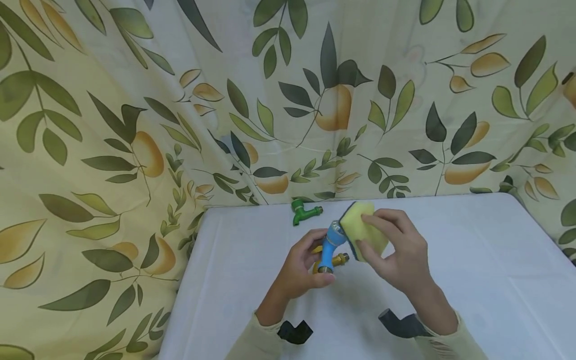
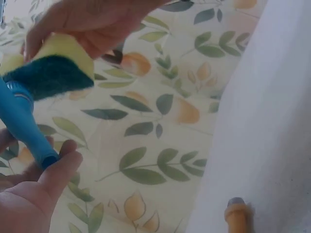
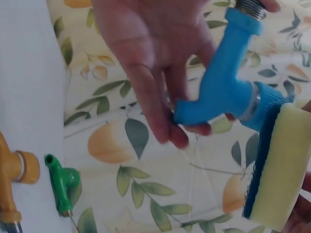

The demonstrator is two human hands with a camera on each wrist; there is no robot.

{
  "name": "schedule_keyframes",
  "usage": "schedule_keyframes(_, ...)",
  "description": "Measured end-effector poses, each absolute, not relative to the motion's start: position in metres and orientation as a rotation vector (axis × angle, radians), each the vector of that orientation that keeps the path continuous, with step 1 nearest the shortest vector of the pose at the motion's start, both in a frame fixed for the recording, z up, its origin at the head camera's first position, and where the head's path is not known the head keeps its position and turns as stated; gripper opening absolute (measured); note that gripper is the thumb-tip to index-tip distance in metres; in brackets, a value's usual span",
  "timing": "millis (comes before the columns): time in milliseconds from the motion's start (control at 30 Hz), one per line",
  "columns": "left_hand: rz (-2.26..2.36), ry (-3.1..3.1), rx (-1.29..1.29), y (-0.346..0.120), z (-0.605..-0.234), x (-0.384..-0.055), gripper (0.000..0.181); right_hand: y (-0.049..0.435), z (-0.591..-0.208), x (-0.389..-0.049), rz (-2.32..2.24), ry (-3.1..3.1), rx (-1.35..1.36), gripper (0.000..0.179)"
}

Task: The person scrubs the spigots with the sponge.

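My left hand (image 1: 297, 265) holds a blue plastic tap (image 1: 329, 245) up above the table, its threaded metal end between thumb and fingers. The right hand (image 1: 405, 250) pinches a yellow sponge (image 1: 371, 230) with a dark green scouring side. In the right wrist view, that scouring side lies against the round knob end of the blue tap (image 3: 218, 92). The left wrist view also has the sponge (image 2: 53, 75) at the tap's knob, with the right hand (image 2: 92, 24) behind it.
On the white-covered table (image 1: 472, 250), a yellow-orange tap (image 1: 339, 259) lies just beyond the blue one. A green tap (image 1: 306, 212) lies near the far edge. Leaf-patterned cloth (image 1: 288, 100) hangs behind and to the left. Black straps (image 1: 400, 325) are at the wrists.
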State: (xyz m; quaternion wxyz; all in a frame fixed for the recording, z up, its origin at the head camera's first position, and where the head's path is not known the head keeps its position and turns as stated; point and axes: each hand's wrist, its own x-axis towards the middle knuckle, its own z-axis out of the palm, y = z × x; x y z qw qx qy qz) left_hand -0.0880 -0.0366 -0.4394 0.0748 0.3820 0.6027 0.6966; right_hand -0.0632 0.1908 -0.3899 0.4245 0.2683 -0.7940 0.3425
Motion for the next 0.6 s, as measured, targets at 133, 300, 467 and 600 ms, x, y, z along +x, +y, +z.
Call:
schedule_keyframes(133, 2.115, 1.735, 1.175, -0.0369, -0.4381, -0.0887, 0.084, 0.1882, -0.3919, -0.0596, 0.928, -1.959, 0.666, 0.052)
schedule_keyframes(300, 2.124, 1.597, 1.127, -0.0373, -0.4354, -0.0893, 0.098, 0.1875, -0.3919, -0.0619, 0.947, -1.945, 0.641, 0.053)
schedule_keyframes(467, 2.128, 1.508, 1.096, -0.0371, -0.4337, -0.0887, 0.099, 0.1885, -0.3913, -0.0635, 0.955, -1.938, 0.675, 0.052)
schedule_keyframes(600, 2.139, 1.520, 1.142, -0.0373, -0.4339, -0.0894, 0.095, 0.1890, -0.3891, -0.0629, 0.953, -1.969, 0.691, 0.051)
